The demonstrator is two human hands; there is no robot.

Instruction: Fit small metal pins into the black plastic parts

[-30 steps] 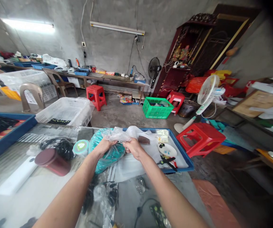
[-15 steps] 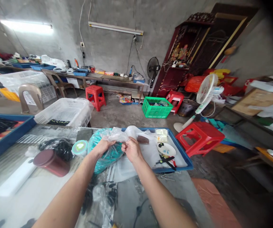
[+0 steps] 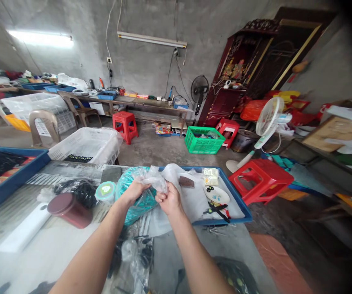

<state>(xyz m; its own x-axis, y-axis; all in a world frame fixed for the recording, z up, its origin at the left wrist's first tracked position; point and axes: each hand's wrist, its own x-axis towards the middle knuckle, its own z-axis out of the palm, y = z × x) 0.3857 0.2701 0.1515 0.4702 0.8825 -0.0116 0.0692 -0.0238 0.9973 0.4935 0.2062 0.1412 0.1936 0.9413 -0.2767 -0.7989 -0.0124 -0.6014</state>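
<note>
A clear plastic bag [image 3: 137, 210] full of teal pieces lies on the table, partly over the left end of a blue tray. My left hand [image 3: 135, 191] is closed on the left side of the bag's gathered mouth. Opposite it, my right hand [image 3: 170, 199] has its fingers curled tight on the other side of that mouth. Crumpled clear film stretches between the two hands. Just left of the bag stands a round tub [image 3: 105, 191] with a green and white lid. The teal pieces are too blurred to name.
The blue tray [image 3: 248, 218] holds white foam sheet, a brown block [image 3: 186, 182], a white dish [image 3: 221, 194] and black straps. A dark red canister [image 3: 70, 210] and black bagged items [image 3: 78, 192] sit at left. Beyond the table are a white crate [image 3: 84, 143] and red stools [image 3: 261, 179].
The film at the bag's mouth is bunched further to the right, against my right hand. Both hands keep their hold. The whole view has shifted slightly.
</note>
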